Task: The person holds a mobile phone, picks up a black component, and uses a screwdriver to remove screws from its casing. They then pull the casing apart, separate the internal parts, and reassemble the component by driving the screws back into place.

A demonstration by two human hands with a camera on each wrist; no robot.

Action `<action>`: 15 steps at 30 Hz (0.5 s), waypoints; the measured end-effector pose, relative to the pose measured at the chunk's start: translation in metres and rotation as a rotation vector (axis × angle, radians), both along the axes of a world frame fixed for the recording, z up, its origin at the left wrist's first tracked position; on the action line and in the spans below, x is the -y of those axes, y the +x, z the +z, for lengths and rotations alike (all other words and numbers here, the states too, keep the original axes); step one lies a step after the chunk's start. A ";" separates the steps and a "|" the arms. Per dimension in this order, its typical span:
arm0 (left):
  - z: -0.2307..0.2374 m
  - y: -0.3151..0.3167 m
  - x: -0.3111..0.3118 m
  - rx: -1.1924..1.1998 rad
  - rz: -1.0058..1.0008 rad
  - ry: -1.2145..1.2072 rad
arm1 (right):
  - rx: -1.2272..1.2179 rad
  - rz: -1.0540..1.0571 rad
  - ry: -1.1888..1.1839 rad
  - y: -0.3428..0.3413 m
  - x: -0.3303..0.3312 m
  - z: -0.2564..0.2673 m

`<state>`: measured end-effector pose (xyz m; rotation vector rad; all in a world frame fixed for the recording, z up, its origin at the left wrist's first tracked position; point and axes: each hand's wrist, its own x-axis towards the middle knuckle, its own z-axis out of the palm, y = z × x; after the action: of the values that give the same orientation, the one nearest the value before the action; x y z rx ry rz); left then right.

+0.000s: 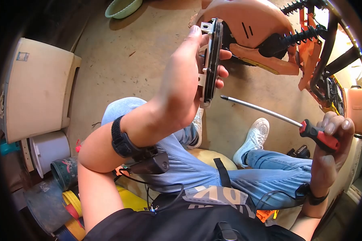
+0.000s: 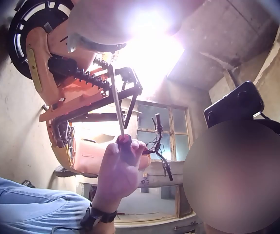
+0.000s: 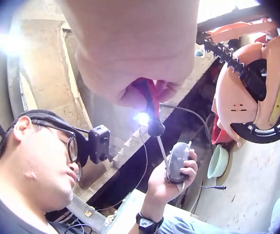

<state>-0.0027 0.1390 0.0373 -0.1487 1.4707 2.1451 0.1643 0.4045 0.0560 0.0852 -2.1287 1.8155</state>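
My left hand (image 1: 181, 76) holds up a flat oval part (image 1: 214, 60) with a black rim and pale mounting tabs, thumb on one side and fingertips showing past the other. In the right wrist view the same part turns a smooth grey face (image 3: 180, 156) to the camera. My right hand (image 1: 334, 134) grips the red and black handle of a screwdriver (image 1: 275, 115). Its long metal shaft points at the oval part, and in the head view the dark tip sits a little off the part's lower end. The left wrist view shows the right hand (image 2: 118, 173) around the handle.
An orange vehicle body (image 1: 249, 28) with black coil springs (image 1: 303, 36) stands ahead on the right. A pale green basin (image 1: 122, 8) is on the floor at the back. To the left are a large cream box (image 1: 40, 88), a white bucket (image 1: 52, 150) and several stacked containers.
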 end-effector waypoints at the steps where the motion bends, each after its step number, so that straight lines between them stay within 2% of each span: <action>1: 0.000 0.000 0.000 0.000 0.005 -0.002 | 0.008 0.003 -0.043 0.000 -0.001 0.000; 7: 0.001 0.000 0.000 0.000 0.026 0.046 | 0.032 0.056 -0.030 -0.002 -0.006 -0.002; 11: 0.008 0.004 -0.002 0.033 -0.014 0.044 | 0.111 -0.046 0.023 -0.009 0.011 0.001; 13: 0.008 0.008 -0.007 -0.006 -0.014 0.072 | 0.108 0.032 0.000 -0.015 0.011 -0.002; 15: 0.009 0.012 -0.009 -0.043 -0.019 0.101 | 0.142 0.002 -0.108 -0.022 0.024 0.000</action>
<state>0.0096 0.1484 0.0463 -0.0529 1.3788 2.2145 0.1422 0.3810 0.0564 -0.0700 -2.1184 1.9870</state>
